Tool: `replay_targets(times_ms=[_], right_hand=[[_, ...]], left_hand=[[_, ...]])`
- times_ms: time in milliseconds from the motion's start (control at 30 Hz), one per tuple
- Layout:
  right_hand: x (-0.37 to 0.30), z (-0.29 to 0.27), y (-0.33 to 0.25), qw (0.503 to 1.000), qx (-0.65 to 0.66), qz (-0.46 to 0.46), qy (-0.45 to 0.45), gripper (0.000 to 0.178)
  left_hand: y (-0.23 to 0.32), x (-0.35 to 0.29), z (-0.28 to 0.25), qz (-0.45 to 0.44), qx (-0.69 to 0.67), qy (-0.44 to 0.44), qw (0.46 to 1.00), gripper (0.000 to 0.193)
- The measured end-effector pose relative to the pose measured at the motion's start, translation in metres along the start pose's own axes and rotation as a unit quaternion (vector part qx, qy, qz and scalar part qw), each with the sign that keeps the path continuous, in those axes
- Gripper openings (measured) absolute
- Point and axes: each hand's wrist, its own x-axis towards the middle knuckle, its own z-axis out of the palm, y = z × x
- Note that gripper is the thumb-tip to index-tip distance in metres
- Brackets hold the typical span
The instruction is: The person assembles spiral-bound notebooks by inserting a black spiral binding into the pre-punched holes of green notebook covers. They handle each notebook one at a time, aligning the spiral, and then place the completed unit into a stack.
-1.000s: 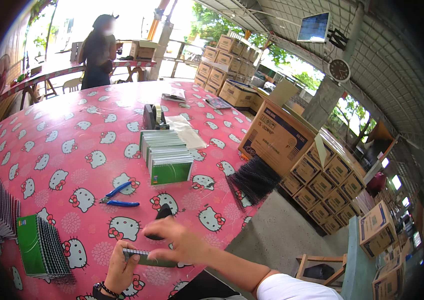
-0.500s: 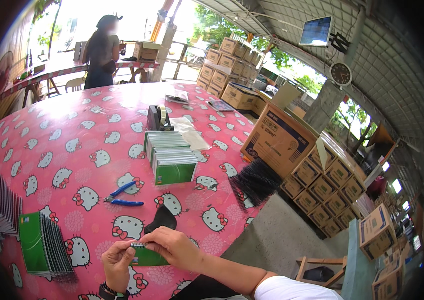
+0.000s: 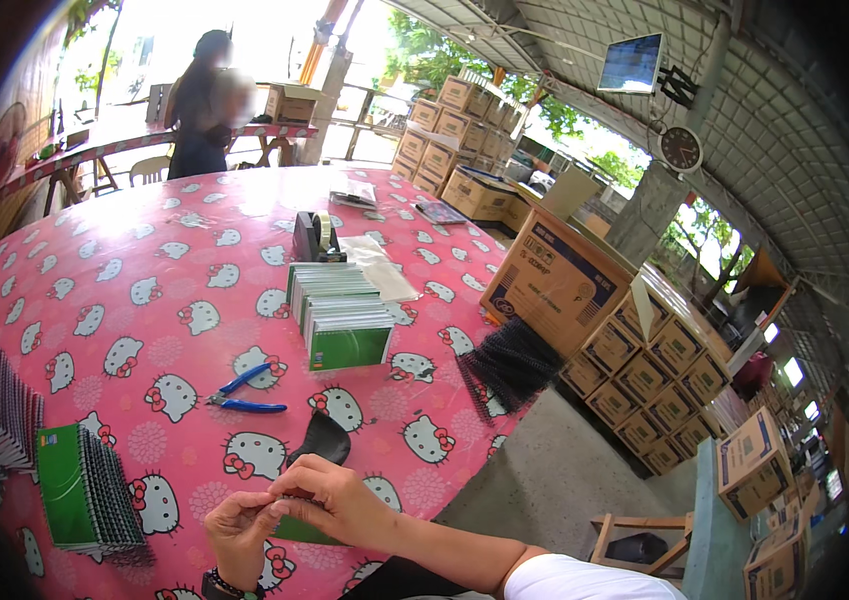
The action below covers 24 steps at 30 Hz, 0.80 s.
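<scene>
The view comes off the person's own head, from the left of two wide fisheye cameras worn side by side, pointing forward and down over the pink surface [image 3: 214, 345]. It sits close above the left hand [image 3: 236, 528] and right hand [image 3: 339, 506], both near seven o'clock, the right forearm [image 3: 454, 553] reaching up from between five and six. It also takes in another person [image 3: 202, 110] at ten, a round clock [image 3: 680, 148] at two and roofing [image 3: 794, 120] from one to three, all well farther off.
</scene>
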Motion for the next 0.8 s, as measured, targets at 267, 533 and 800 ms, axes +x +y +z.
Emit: replay_targets(times_ms=[267, 533, 800], right_hand=[[0.001, 0.003, 0.004, 0.999, 0.034, 0.042, -0.002, 0.032], [0.0, 0.002, 0.003, 0.997, 0.063, 0.053, 0.008, 0.032], [-0.001, 0.003, 0.005, 0.999, 0.036, 0.002, 0.017, 0.028]], left_hand=[[0.003, -0.002, 0.004, 0.048, 0.053, 0.007, 0.997, 0.006], [0.0, -0.003, 0.004, 0.059, 0.043, -0.005, 0.997, 0.008], [-0.002, -0.003, 0.004, 0.074, 0.057, -0.009, 0.996, 0.007]])
